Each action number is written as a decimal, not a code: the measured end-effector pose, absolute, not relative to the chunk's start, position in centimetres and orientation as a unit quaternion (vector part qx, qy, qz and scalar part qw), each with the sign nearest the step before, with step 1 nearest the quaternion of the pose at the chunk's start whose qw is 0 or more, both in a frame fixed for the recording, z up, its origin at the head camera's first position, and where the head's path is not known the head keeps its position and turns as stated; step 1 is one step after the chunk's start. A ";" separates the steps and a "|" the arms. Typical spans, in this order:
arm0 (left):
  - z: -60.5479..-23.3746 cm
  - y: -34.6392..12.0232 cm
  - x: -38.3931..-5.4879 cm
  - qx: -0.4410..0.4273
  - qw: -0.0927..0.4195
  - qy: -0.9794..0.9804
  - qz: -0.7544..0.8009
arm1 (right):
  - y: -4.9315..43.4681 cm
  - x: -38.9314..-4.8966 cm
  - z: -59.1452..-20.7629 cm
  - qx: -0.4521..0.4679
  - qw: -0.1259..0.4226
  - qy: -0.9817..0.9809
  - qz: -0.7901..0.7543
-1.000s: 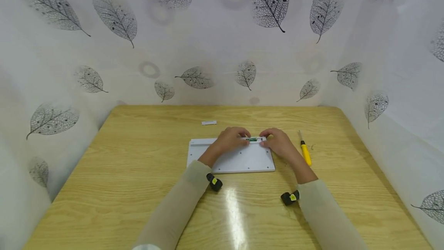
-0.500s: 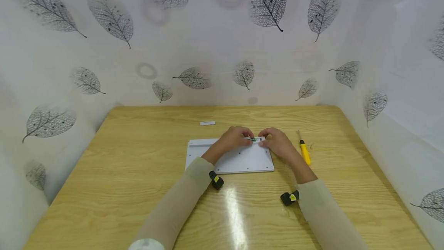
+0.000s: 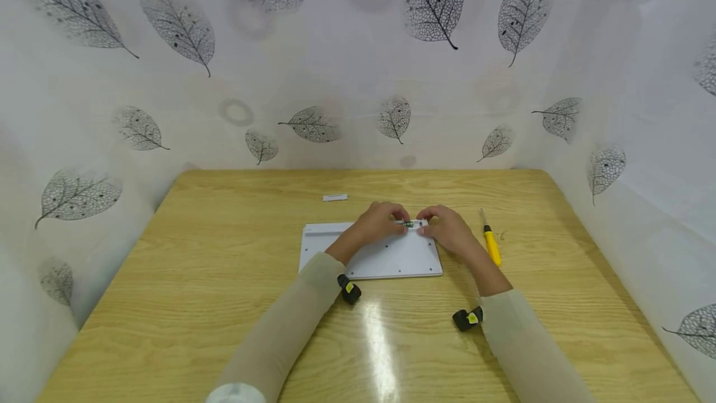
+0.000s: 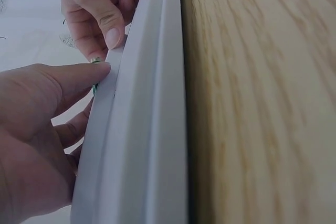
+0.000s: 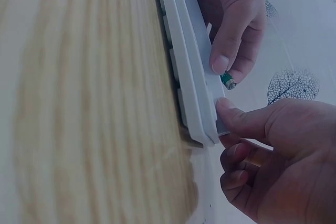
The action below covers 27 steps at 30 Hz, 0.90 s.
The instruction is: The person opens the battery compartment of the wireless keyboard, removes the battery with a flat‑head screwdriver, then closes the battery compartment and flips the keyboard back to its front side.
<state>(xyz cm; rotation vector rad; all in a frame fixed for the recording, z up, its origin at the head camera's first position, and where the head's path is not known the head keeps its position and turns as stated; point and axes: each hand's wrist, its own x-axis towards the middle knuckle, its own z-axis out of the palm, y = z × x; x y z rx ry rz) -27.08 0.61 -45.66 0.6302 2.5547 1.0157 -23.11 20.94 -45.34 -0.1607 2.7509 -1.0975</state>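
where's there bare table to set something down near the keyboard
Bare table lies left of the keyboard, out to the table edge, and well right of the screwdriver. Crowded: the keyboard's far right corner, with the left hand, right hand and battery.

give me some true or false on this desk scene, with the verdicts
1. The left hand pinches a small green cylindrical battery, close to the right hand. True.
2. The slim screwdriver with a yellow-and-black handle lies right of the flat white rectangular keyboard. True.
3. The keyboard's keys face up. False: they face down.
4. The right hand holds the screwdriver. False: it grips the keyboard near its right end.
5. The small flat white strip lies on the wooden table beyond the keyboard. True.
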 end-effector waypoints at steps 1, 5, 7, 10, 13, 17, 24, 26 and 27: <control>-45.7 0.6 -27.1 0.222 0.159 0.894 0.356 | 21.0 -23.1 -45.3 -0.055 0.087 0.924 -0.368; -46.0 0.6 -27.1 0.233 0.156 0.884 0.374 | 20.9 -22.9 -45.2 -0.053 0.089 0.922 -0.373; -46.2 0.5 -27.1 0.235 0.153 0.876 0.393 | 20.9 -22.8 -45.1 -0.052 0.089 0.922 -0.374; -46.4 0.4 -27.0 0.235 0.144 0.864 0.421 | 20.8 -22.7 -45.0 -0.049 0.088 0.921 -0.377; -46.2 0.2 -26.8 0.237 0.132 0.852 0.447 | 20.8 -22.7 -45.1 -0.053 0.086 0.921 -0.376; -45.9 -0.3 -26.6 0.236 0.126 0.837 0.477 | 20.8 -22.7 -45.1 -0.055 0.086 0.921 -0.375; -45.2 -0.9 -26.5 0.229 0.121 0.825 0.502 | 20.8 -22.7 -45.0 -0.053 0.083 0.926 -0.363; -45.1 -1.2 -26.5 0.226 0.119 0.827 0.502 | 20.8 -22.7 -45.0 -0.052 0.083 0.927 -0.362; -45.1 -1.3 -26.5 0.225 0.118 0.826 0.503 | 20.8 -22.7 -45.1 -0.051 0.083 0.927 -0.361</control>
